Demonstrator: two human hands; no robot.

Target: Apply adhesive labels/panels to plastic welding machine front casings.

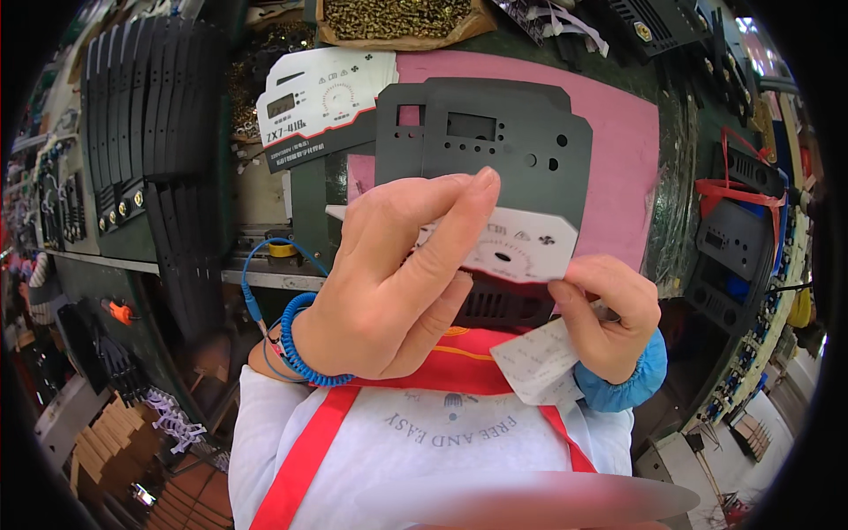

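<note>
A white panel sticker with a printed dial and a dark red lower edge is held above a black front panel with cutouts. My left hand is closed over the sticker's left part, its thumb and index finger pressed together; its palm hides much of the sticker. My right hand pinches the sticker's lower right corner. A creased piece of backing paper hangs below, against my right hand. Part of another black panel with vent slots shows beneath the sticker.
A stack of white-and-black stickers lies left of the panel, on a bench with a pink mat. A box of brass fasteners sits at the back. Black panels line the left. A blue coiled cord rings my left wrist.
</note>
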